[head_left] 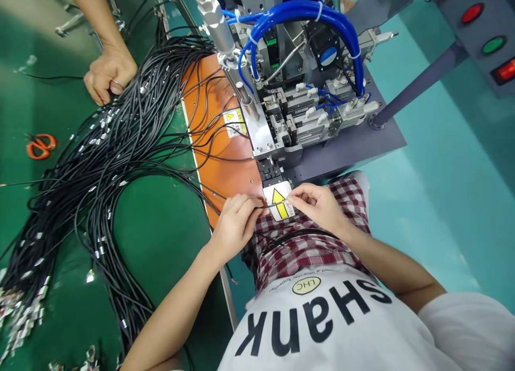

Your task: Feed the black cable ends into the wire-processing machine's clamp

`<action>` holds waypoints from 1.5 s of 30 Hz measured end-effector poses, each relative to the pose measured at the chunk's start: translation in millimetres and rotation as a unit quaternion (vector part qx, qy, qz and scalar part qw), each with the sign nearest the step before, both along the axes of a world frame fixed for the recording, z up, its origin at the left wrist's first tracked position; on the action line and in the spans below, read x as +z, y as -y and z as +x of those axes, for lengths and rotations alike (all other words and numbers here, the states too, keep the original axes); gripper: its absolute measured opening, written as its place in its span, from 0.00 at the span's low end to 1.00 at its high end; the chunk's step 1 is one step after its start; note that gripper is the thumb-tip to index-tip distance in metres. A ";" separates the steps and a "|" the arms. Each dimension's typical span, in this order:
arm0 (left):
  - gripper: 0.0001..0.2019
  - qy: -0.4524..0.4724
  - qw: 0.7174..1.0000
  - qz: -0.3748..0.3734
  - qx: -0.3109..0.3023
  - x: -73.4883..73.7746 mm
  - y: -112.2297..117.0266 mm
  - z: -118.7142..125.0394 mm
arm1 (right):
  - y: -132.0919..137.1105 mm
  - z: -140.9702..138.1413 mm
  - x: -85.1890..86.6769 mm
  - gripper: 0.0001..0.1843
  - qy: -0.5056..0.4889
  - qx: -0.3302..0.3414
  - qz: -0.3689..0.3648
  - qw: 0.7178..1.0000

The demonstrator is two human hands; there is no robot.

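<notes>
My left hand [237, 220] is closed in a pinch on a thin black cable [273, 204] at the front edge of the orange plate [225, 180]. Opposite it, my right hand [316, 204] pinches the same cable near a small pale end. The stretch between my hands crosses a white label with a yellow arrow [280, 203], just in front of the machine's feed track [270, 171]. My fingertips partly hide the cable. More black cable lies across my checked lap [298, 234].
A big heap of black cables [132, 113] with silvery ends covers much of the green table [153, 242]. Another person's hand [110, 73] rests by it. Orange-handled scissors [41, 145] lie left. The machine [306, 102] with blue hoses and a button box [483, 33] stand ahead.
</notes>
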State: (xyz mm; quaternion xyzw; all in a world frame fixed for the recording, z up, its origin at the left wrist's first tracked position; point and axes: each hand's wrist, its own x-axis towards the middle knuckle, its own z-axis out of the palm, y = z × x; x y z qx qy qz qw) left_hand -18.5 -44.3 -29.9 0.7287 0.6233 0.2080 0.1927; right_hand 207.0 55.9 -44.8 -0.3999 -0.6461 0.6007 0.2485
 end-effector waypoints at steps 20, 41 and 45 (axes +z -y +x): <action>0.07 0.005 1.000 0.025 0.018 -4.0 -8.0 7.9 | -6.6 -2.9 -7.7 0.12 -0.026 -0.014 -0.031 0.999; 0.07 0.058 0.992 0.090 0.064 -38.4 -76.2 -10.9 | -77.2 -43.9 -47.7 0.13 -0.009 -0.040 0.013 0.999; 0.07 0.056 0.992 0.090 0.070 -41.0 -77.2 -13.2 | -78.1 -44.9 -48.3 0.13 -0.016 -0.038 0.004 0.999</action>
